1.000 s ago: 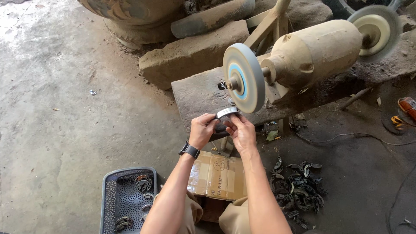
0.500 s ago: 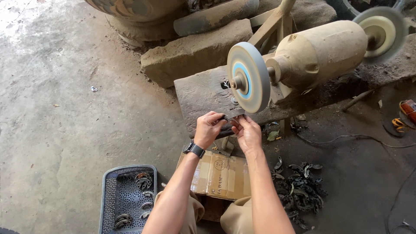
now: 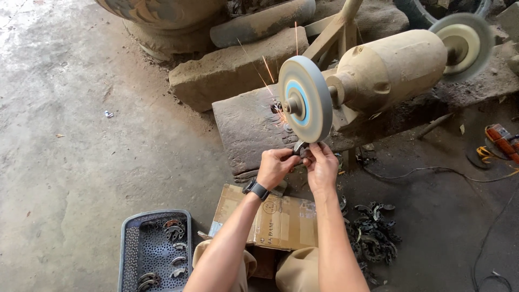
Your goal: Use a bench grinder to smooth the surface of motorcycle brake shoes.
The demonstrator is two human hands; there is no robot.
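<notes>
Both hands pinch one small curved metal part (image 3: 300, 147) against the lower edge of the grinding wheel (image 3: 304, 99); sparks (image 3: 268, 69) fly up and left. Left hand (image 3: 275, 166) closed on the part's left end, right hand (image 3: 321, 165) closed on its right end, fingertips nearly touching. Wheel sits on a dusty motor (image 3: 389, 70) on a stone block (image 3: 254, 127). Below: cardboard box (image 3: 281, 219), perforated basket (image 3: 154, 251) with similar parts, more heaped (image 3: 373, 232) on the floor at right.
</notes>
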